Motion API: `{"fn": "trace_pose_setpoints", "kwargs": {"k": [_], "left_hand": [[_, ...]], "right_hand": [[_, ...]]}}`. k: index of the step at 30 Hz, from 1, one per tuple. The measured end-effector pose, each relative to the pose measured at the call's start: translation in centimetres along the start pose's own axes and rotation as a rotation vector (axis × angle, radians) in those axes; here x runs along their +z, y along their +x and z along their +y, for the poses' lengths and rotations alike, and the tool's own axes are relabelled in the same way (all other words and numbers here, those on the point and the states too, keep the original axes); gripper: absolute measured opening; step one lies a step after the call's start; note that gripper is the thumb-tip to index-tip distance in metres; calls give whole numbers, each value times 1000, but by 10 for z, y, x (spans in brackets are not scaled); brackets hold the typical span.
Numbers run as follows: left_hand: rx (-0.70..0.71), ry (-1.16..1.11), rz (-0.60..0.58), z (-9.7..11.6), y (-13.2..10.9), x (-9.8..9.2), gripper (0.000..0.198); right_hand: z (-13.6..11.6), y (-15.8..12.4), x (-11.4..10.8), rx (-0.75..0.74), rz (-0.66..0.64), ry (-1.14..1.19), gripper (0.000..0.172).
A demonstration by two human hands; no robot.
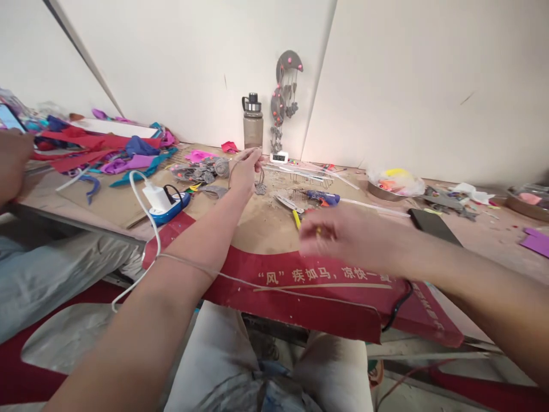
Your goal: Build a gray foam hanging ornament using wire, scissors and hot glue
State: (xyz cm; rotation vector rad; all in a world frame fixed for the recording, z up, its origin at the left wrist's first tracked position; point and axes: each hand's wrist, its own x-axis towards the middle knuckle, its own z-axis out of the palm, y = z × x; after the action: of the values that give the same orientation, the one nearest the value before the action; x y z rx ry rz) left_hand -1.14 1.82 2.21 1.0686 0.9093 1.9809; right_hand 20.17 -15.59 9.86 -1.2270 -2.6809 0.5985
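My left hand [245,171] is raised over the middle of the table, its fingertips pinched on a grey cord. A small grey felt piece [260,187] hangs just below those fingers. A long strand of grey yarn [274,289] passes over my left forearm and slopes right across the red cardboard [244,280]. My right hand [326,236], smeared by motion, hovers above the cardboard's edge near scissors [289,203] and a yellow-handled tool [296,219]; whether it holds anything is unclear. Behind it lies a blue glue gun [323,198]. Grey felt pieces and a yarn ball [222,167] lie beyond my left wrist.
A blue power strip [169,210] with a white charger and cable sits left of my arm. At the back stand a bottle [253,123] and a small clock [279,157]; a grey moon hanging [288,63] leans on the wall. A phone [433,226] lies right. Another person's hand [12,163] is far left.
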Motion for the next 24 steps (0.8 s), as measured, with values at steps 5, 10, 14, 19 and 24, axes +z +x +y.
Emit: {"fn": "trace_pose_setpoints", "kwargs": {"k": [5, 10, 14, 19, 24], "left_hand": [[7, 9, -36, -6, -1, 2, 18], [23, 29, -58, -8, 1, -2, 18], [9, -2, -48, -7, 3, -5, 18], [-3, -43, -41, -6, 3, -7, 18], [-38, -36, -19, -8, 5, -5, 16]], "right_hand": [[12, -57, 48, 99, -327, -160, 5], [-3, -66, 40, 192, -311, -148, 13], [-39, -71, -5, 137, -359, 163, 15], [-54, -50, -26, 34, -302, 293, 19], [14, -61, 2, 185, -338, -67, 9]]}}
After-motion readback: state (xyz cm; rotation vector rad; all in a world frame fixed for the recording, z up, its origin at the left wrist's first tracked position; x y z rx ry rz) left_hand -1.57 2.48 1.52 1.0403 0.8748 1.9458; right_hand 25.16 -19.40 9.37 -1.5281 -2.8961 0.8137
